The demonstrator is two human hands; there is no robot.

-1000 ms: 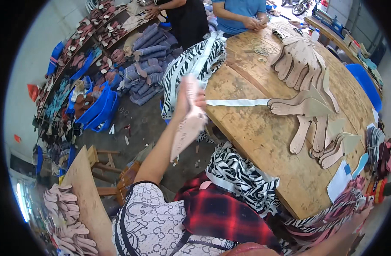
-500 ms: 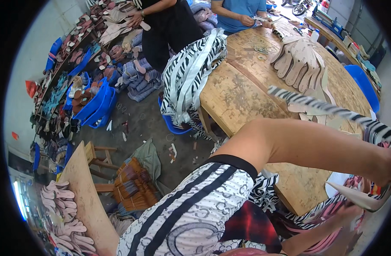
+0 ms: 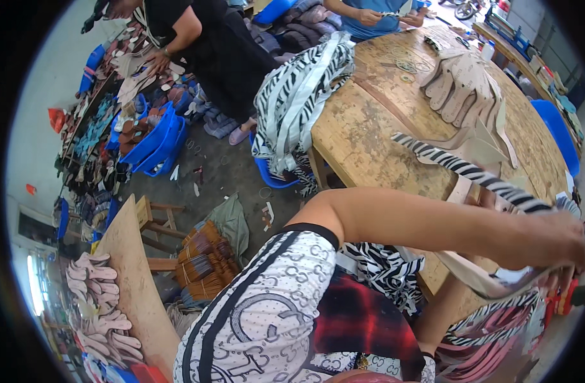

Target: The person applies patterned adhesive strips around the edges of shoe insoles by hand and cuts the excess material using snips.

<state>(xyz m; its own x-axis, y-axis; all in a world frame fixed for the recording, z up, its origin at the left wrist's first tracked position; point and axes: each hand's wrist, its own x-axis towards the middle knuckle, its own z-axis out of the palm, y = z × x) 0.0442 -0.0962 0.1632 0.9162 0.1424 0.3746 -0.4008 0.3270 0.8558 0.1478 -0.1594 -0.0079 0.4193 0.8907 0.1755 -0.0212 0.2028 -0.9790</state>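
My left forearm crosses the view, and my left hand (image 3: 564,241), blurred by motion, is at the far right. Its fingers bend round the right end of a curved pale cut piece (image 3: 478,284) with a dark edge. A black-and-white zebra-striped strip (image 3: 462,167) runs from above the table to that hand; the blur hides whether the hand touches it. My right forearm passes under the left one. Of my right hand (image 3: 488,198) only dark fingers show beyond the left forearm, beside pale cut pieces (image 3: 474,145) on the wooden table (image 3: 350,137); what they touch is hidden.
Fanned pale pieces (image 3: 462,83) lie across the table. Zebra fabric (image 3: 299,102) drapes over a blue tub (image 3: 276,175) left of it. A plywood board (image 3: 136,268) stands at lower left. Two other people work at the back. Pink and striped pieces (image 3: 490,345) are stacked at lower right.
My left hand has moved slightly left, and more of the pale piece shows. My right hand has gone from the lower right up behind my left forearm. The person at back left leans over the pile.
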